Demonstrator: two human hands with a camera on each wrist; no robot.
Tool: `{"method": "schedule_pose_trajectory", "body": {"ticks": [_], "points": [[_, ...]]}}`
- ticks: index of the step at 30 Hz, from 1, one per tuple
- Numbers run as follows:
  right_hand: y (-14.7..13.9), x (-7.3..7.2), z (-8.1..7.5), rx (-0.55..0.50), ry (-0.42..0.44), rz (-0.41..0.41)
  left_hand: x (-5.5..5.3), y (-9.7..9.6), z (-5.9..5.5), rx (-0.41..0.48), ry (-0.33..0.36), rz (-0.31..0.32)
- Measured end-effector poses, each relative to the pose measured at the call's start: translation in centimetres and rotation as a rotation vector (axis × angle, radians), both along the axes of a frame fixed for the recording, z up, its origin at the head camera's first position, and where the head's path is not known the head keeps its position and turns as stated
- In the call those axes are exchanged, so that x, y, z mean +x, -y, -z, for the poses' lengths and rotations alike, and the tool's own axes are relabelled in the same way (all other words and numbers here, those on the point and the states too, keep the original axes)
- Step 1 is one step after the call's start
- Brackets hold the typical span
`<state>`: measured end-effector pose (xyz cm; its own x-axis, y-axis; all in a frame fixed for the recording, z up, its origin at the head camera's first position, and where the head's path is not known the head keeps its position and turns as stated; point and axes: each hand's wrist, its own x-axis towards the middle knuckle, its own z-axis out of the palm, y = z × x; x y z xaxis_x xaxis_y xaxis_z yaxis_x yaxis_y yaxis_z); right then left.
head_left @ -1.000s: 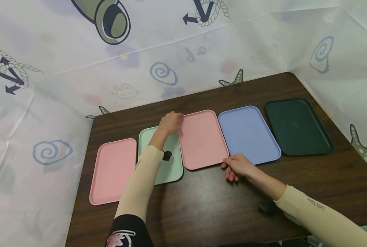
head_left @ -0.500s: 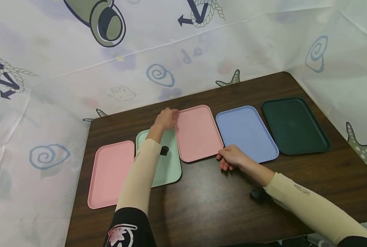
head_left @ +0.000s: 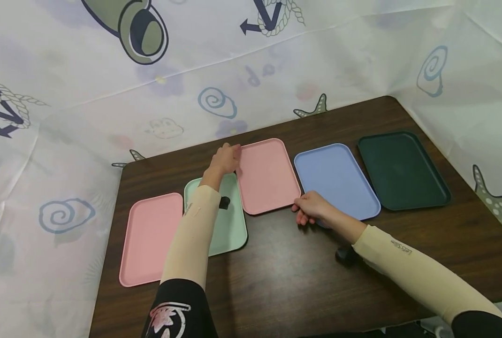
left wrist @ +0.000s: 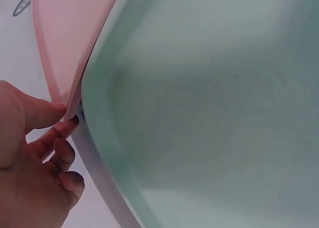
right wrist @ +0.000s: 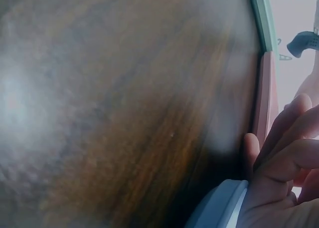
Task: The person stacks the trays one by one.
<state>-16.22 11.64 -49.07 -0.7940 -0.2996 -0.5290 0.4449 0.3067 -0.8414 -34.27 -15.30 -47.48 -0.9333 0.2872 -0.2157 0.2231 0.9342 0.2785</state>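
Note:
A pink rectangular tray point(head_left: 268, 176) lies in the middle of the row, set farther back than the green tray point(head_left: 230, 225) on its left and the blue tray point(head_left: 337, 180) on its right. My left hand point(head_left: 227, 158) pinches its far-left corner; in the left wrist view the thumb point(left wrist: 42, 113) is on top of the rim and a fingertip is below. At the near-right corner, my right hand point(head_left: 312, 206) holds the rim between thumb and forefinger, other fingers curled. My left forearm covers part of the green tray.
Another pink tray point(head_left: 151, 239) lies at the left end of the row, and a dark green tray point(head_left: 404, 171) at the right end. All rest on a dark wood table point(head_left: 276, 281). A printed white cloth point(head_left: 149, 103) hangs behind and beside it.
Both hands have slid the middle pink tray toward the back edge of the table and slightly left. It has shifted back relative to the green and blue trays, which stay in place.

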Motion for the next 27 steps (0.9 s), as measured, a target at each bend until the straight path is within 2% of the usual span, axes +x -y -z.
{"method": "schedule_pose_trajectory", "body": {"ticks": [3, 10, 17, 22, 27], "points": [[0.1, -0.3, 0.0, 0.009, 0.002, -0.006, -0.2, 0.2, 0.4, 0.006, 0.01, -0.012], [0.2, -0.6, -0.2, 0.008, 0.016, -0.009, 0.9, 0.3, -0.7, 0.036, 0.01, -0.009], [0.1, -0.5, -0.3, -0.001, 0.021, -0.001, 1.2, 0.7, -0.6, 0.05, 0.007, 0.013], [0.0, -0.1, -0.5, -0.008, -0.009, 0.002, 1.4, 1.1, -0.6, 0.08, 0.014, 0.034], [-0.5, 1.5, -1.0, -0.012, -0.09, -0.043, 1.9, 1.6, -0.7, 0.109, 0.034, 0.057]]}}
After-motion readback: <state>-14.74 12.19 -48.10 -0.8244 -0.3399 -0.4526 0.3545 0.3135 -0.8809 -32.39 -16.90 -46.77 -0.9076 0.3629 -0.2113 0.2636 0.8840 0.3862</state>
